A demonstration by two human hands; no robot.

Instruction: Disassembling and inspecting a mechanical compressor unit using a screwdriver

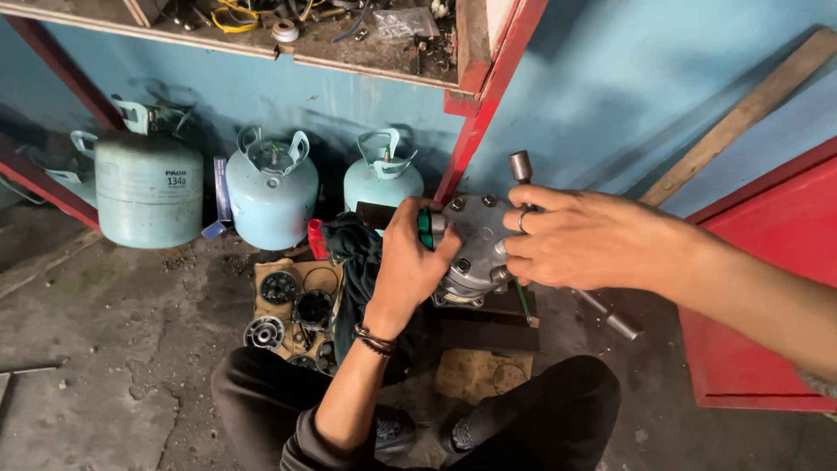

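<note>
The compressor (475,249), a grey metal body with bolts round its top face, sits low in front of the seated person, on a dark block (488,327) on the floor (113,349), between the knees and the blue wall. The left hand (410,262) is closed round its left side, fingers curled over a green-handled tool (425,228) pressed against the casing; a dark bracelet sits at that wrist. The right hand (580,240) lies over the right side of the compressor, fingers bent and touching the rim near the bolts, a ring on one finger; it grips the body loosely rather than any tool, as far as I can see. A socket wrench (520,166) stands up just behind the compressor, and another metal bar (610,318) lies on the floor to the right. A dark cloth (353,249) hangs just left of the left hand. Beside it, on cardboard (270,270), lie round clutch and pulley parts (296,305). Three pale blue gas cylinders (270,196) stand against the wall under a cluttered shelf (349,44). A red cabinet (758,288) is at the right.
</note>
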